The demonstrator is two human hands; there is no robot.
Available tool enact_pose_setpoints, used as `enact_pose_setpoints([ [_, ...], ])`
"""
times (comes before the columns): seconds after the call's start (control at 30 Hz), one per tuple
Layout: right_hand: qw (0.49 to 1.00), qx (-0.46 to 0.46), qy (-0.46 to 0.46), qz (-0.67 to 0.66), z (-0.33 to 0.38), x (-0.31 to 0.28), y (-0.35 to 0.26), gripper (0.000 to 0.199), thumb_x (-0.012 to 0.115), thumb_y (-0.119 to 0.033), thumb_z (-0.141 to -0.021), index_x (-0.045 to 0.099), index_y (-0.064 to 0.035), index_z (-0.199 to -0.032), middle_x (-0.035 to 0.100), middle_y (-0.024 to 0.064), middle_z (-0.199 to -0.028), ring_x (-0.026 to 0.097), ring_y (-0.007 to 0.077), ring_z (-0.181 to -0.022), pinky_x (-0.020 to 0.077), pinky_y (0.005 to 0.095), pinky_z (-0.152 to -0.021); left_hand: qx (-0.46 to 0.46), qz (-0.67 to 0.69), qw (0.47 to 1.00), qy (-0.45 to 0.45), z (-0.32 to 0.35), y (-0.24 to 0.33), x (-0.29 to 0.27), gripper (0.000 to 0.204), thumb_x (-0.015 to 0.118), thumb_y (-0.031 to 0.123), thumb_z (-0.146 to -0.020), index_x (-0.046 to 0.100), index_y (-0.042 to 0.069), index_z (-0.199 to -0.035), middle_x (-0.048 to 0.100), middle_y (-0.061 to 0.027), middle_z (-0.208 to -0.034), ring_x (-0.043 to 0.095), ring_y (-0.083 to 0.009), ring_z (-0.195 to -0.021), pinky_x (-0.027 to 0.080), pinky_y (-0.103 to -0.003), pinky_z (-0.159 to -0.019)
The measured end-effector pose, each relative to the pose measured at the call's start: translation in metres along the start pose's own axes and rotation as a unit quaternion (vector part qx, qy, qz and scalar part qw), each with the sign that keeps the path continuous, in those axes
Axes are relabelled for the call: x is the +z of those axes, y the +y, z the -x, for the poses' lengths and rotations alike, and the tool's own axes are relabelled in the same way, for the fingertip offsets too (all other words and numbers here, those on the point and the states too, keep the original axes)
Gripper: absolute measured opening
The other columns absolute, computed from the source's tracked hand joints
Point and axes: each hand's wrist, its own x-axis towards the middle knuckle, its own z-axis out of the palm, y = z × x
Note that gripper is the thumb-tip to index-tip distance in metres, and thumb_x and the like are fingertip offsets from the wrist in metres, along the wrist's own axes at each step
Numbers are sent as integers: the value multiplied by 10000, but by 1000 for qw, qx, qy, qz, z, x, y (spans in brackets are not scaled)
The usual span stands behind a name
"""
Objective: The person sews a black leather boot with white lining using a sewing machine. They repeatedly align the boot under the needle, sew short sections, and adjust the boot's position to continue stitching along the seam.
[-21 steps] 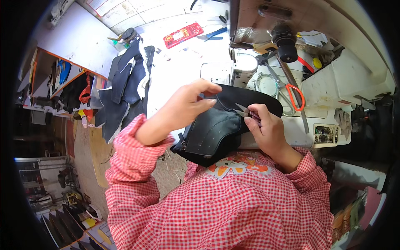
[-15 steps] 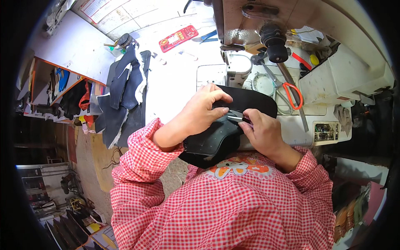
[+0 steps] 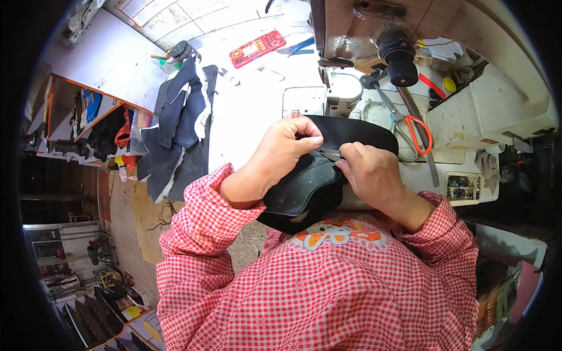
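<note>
A black leather-like article (image 3: 300, 182) with a stitched, curved edge lies between my hands, above my lap at the table's front edge. Its smooth, rounded black part (image 3: 366, 134) spreads out beyond my fingers; I cannot tell exactly what kind of article it is. My left hand (image 3: 290, 143) is closed, pinching the black material between thumb and bent fingers. Closed too, my right hand (image 3: 370, 172) grips a slim metal tool (image 3: 331, 153), whose tip points left along the seam toward my left thumb. My fingers hide most of the tool.
A sewing machine (image 3: 342, 93) stands just beyond the article. Scissors with orange handles (image 3: 418, 133) lie at its right, near a small box of metal parts (image 3: 463, 186). Cut dark pieces (image 3: 175, 120) lie at the left; a red card-like package (image 3: 257, 48) is farther back.
My right hand has turned and shifted slightly up, covering more of the metal tool, which now lies flatter along the seam. My left hand keeps its pinch. The whole view has shifted slightly.
</note>
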Motion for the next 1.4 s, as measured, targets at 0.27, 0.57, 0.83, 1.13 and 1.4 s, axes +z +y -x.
enact_pose_setpoints([
  [0.27,1000,-21,3,15,-4,0,-1,201,696,-156,-782,526,-86,-864,525,54,-695,591,218,-596,452,351,-502,-3,-24,1000,5,0,1,-1,50,658,55,-849,628,48,-809,525,6,-925,453,-93,-834,355,-238,-772],
  [0.57,999,22,-1,-30,-1,10,-1,192,689,-174,-800,525,-90,-854,563,65,-673,614,257,-594,463,377,-498,-8,35,999,-19,2,-1,-1,38,635,57,-876,615,57,-843,519,15,-909,458,-84,-843,366,-230,-779],
  [0.83,991,80,36,-103,18,8,10,156,671,-162,-839,549,-82,-897,606,73,-680,612,267,-578,453,371,-506,241,-409,880,18,8,-9,-32,295,756,35,-669,639,83,-936,574,-97,-953,561,-293,-904,475,-362,-785],
  [1.13,978,58,50,-195,16,11,-1,153,661,-176,-864,568,-68,-918,615,94,-690,615,273,-572,461,361,-506,305,-413,858,7,10,-4,-11,346,775,65,-615,639,95,-932,555,-63,-955,557,-264,-897,485,-367,-739],
  [1.4,977,40,57,-201,18,10,-6,175,673,-175,-863,560,-63,-936,595,96,-683,595,259,-556,450,345,-498,312,-358,879,49,8,-10,2,177,752,35,-648,637,70,-778,568,-32,-813,571,-236,-776,474,-355,-638],
])
